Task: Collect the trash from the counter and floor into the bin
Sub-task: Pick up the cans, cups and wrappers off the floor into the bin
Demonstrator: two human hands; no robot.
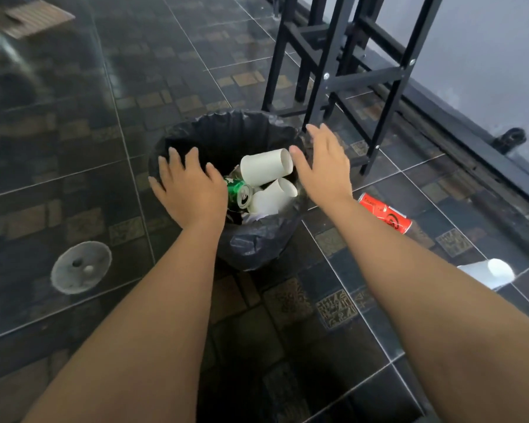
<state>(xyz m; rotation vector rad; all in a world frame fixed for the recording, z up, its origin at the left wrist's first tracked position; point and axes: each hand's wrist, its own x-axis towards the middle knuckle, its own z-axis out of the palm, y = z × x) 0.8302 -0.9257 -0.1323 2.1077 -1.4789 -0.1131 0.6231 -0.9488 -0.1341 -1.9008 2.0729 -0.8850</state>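
Note:
A bin lined with a black bag (226, 129) stands on the dark tiled floor. Inside lie two white paper cups (264, 169), a green can (240, 193) and some paper. My left hand (190, 186) hovers over the bin's left rim with fingers spread, holding nothing. My right hand (322, 166) is over the right rim, also spread and empty. A red can (385, 212) lies on the floor just right of the bin. A white paper cup (489, 274) lies on its side further right, near my right forearm.
Black metal stool legs (333, 74) stand close behind the bin on the right. A wall with a dark baseboard (458, 129) runs along the right. A round floor drain (80, 267) sits at the left. Open tiled floor lies left and in front.

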